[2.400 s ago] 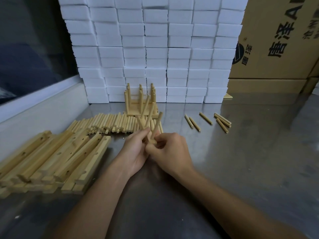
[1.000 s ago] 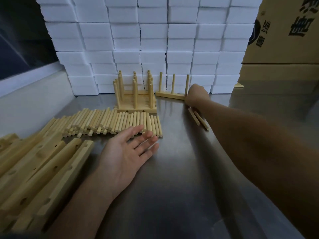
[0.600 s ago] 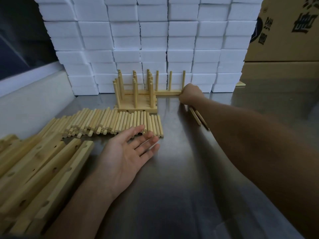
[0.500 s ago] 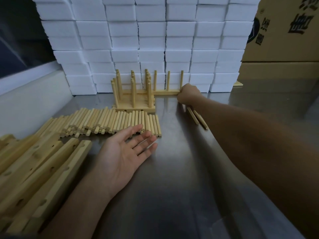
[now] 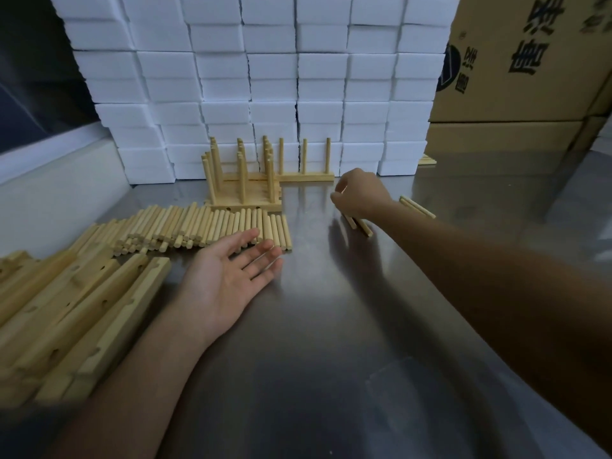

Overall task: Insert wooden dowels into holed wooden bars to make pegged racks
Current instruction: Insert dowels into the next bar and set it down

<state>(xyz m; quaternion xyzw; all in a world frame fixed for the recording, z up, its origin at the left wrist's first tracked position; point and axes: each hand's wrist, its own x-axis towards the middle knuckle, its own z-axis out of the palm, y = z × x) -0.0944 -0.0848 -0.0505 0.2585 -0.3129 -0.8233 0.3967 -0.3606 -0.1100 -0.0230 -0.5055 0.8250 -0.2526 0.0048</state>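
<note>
A three-peg rack (image 5: 306, 176) stands upright at the back, beside a cluster of finished racks (image 5: 243, 195). My right hand (image 5: 361, 197) hovers just right of it with fingers loosely curled, holding nothing, above two loose dowels (image 5: 359, 225). Palm up, my left hand (image 5: 228, 279) rests on the table with fingers straight, their tips at the near end of a long row of dowels (image 5: 198, 226). A pile of holed bars (image 5: 66, 309) lies at the left.
Two more loose dowels (image 5: 417, 207) lie right of my right wrist. A wall of white foam blocks (image 5: 265, 77) closes the back, with cardboard boxes (image 5: 523, 61) at the right. The steel table (image 5: 331, 342) is bare in front.
My right hand carried the three-peg rack to the back, pushed it left against the finished racks, let go and drew back towards the loose dowels. My left hand stayed palm up.
</note>
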